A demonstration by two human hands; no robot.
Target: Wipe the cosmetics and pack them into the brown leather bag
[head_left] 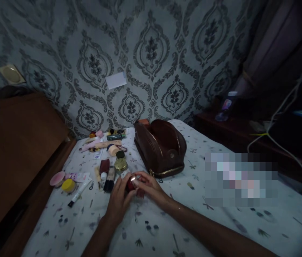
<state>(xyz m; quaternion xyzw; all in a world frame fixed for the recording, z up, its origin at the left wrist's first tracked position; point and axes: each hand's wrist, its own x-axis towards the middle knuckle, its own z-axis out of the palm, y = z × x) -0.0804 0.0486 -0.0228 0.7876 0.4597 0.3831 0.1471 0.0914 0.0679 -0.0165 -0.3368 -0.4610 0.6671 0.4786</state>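
Between my two hands is a small dark red container (131,184) with a shiny metallic top. My left hand (120,195) wraps round it from the left, and my right hand (150,186) has its fingers closed at the top on the right. Just beyond them lie a gold-lidded jar (120,164), a dark-capped foundation bottle (109,178) and a dark red bottle (104,167) with a white cap. An unzipped brown leather bag (164,150) stands behind my right hand.
To the left lie a yellow-lidded jar (68,185), a pink round container (58,178) and a white tube (79,192). Several more cosmetics lie near the wall. A wooden headboard (16,142) borders the bed (188,214) on the left. A plastic bottle (225,107) stands at right, near cables.
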